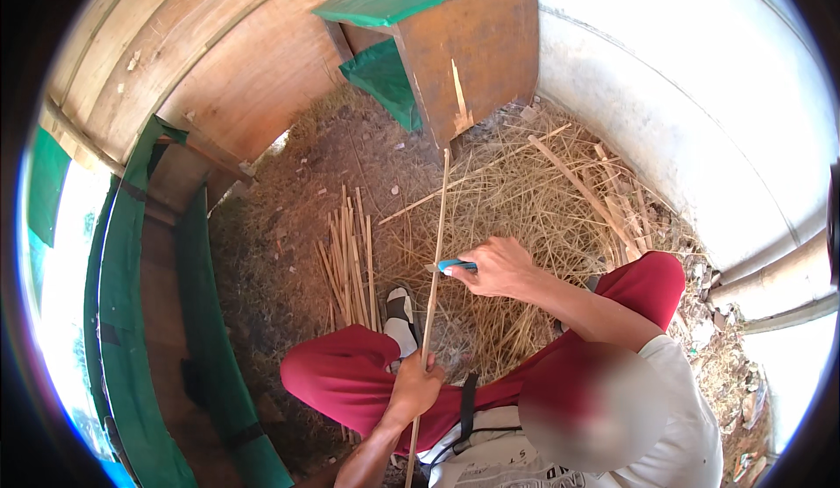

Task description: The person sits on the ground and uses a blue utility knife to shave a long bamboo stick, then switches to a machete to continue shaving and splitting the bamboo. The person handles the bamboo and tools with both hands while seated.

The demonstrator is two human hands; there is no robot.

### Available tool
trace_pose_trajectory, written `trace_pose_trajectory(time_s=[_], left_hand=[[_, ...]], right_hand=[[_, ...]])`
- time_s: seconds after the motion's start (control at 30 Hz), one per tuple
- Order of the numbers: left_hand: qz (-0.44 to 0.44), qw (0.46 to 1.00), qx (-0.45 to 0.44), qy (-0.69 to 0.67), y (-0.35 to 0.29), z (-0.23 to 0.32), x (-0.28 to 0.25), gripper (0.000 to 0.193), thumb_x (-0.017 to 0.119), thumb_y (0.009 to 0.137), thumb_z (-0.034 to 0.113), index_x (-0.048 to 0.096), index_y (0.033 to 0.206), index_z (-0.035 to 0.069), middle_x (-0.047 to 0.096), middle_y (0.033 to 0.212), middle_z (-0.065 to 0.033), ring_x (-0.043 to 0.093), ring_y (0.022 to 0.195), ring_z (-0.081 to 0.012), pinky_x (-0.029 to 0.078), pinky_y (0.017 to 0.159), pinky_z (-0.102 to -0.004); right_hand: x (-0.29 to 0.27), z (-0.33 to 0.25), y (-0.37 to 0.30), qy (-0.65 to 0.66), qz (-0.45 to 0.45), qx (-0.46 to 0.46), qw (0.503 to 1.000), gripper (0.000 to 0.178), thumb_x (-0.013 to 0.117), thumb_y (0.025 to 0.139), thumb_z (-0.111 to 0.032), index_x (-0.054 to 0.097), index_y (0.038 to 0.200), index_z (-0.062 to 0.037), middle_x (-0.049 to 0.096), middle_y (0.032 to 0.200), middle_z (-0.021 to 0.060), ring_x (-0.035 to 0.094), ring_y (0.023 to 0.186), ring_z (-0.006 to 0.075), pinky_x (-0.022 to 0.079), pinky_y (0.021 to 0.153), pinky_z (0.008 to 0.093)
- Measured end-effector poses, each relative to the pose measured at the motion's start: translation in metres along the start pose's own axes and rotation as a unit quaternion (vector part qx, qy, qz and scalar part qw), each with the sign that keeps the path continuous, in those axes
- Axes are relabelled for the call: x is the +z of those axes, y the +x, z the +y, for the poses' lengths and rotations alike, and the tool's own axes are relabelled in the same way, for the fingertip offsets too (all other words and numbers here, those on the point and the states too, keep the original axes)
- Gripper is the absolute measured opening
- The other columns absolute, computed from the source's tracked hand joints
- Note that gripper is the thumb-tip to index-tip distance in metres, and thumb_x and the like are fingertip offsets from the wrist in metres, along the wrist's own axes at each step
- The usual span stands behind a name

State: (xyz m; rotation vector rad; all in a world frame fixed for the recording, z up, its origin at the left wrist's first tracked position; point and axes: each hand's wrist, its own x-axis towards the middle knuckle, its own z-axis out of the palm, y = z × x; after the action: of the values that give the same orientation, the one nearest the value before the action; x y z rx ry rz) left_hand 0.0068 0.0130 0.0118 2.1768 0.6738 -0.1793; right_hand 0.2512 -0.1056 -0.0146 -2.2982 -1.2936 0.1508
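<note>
A long, thin bamboo strip point(440, 217) runs upright through the middle of the view, from the lower edge up toward the wooden cabinet. My left hand point(415, 389) is closed around its lower part, close to my lap. In my right hand point(497, 266) is a blue-handled utility knife point(458, 265), its short blade pointing left. The blade meets or lies right beside the strip about midway along; I cannot tell whether it cuts in. A bundle of similar bamboo strips point(350, 256) lies on the ground to the left of the held one.
Shavings point(499, 217) and thicker bamboo pieces point(586, 186) litter the ground ahead and right. A wooden cabinet point(477, 59) with a green cover stands at the back. Green-covered shelving point(122, 313) lines the left, and a white wall point(682, 94) the right. My red-trousered legs are folded.
</note>
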Motion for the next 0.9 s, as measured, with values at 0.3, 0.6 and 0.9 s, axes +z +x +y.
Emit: trace_pose_trajectory(time_s=[0.3,0.6,0.9], left_hand=[[-0.055,0.997,-0.052,0.003,-0.04,-0.004,-0.005,0.018,0.062,0.081,0.013,0.05,0.083,-0.001,0.054,0.07,-0.0201,0.054,0.067,-0.0335,0.045,0.066,-0.0417],[-0.132,0.983,-0.129,-0.023,-0.102,-0.045,-0.008,0.026,0.067,0.082,0.017,0.046,0.077,0.004,0.047,0.062,-0.0104,0.048,0.06,-0.0212,0.043,0.06,-0.0383],[-0.105,0.976,-0.158,-0.109,-0.095,-0.061,-0.015,0.033,0.069,0.086,0.012,0.04,0.07,0.008,0.039,0.06,0.0032,0.038,0.059,-0.0069,0.035,0.051,-0.0289]], right_hand=[[-0.009,0.045,0.029,0.024,-0.063,0.169,0.983,0.053,0.048,0.099,-0.055,0.076,0.092,-0.0109,0.048,0.047,0.0021,0.05,0.045,0.0159,0.04,0.038,0.0337],[0.004,0.106,0.038,-0.04,-0.102,0.296,0.949,0.056,0.046,0.1,-0.051,0.059,0.074,-0.0031,0.051,0.063,0.0051,0.057,0.057,0.0153,0.048,0.044,0.0299],[0.005,0.125,0.014,-0.144,-0.092,0.288,0.942,0.049,0.055,0.098,-0.045,0.068,0.085,0.0015,0.061,0.071,0.0132,0.065,0.063,0.0235,0.054,0.05,0.0352]])
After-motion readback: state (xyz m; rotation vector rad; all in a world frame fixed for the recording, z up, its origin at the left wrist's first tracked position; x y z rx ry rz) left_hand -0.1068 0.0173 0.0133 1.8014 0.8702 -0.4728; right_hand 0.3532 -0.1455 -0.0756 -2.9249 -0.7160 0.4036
